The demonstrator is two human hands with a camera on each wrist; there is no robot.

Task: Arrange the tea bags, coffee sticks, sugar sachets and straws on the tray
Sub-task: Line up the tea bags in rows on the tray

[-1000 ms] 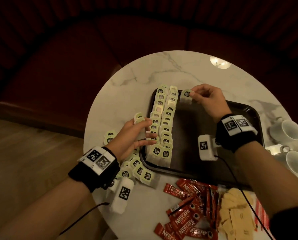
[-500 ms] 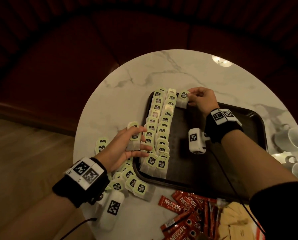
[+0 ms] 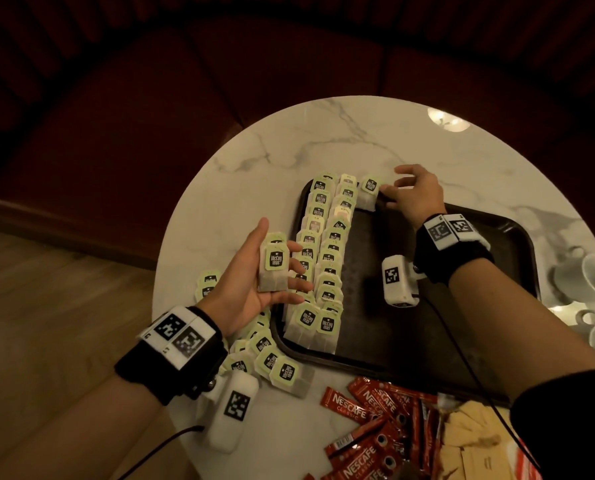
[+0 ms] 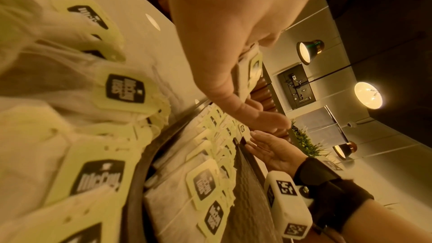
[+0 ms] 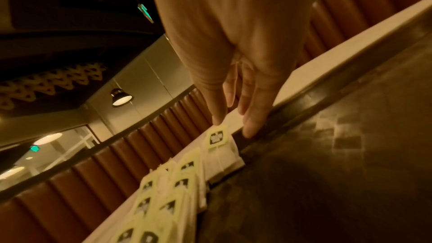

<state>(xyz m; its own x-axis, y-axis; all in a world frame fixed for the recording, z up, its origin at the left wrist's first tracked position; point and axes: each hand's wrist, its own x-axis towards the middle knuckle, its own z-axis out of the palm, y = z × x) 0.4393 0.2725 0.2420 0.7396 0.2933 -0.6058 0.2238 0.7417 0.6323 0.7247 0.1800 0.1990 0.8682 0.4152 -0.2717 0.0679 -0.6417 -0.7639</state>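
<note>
1. our left hand is cradling a tea bag on nearly flat, slightly spread fingers, beside the tray; unpinched, it could be slipping off.
2. two rows of tea bags are overlapping loosely on the tray; a nudge could be scattering them.
3. our right hand, fingers relaxed and spread, is touching the third row's first bag; withdrawing could be dragging it askew.
</note>
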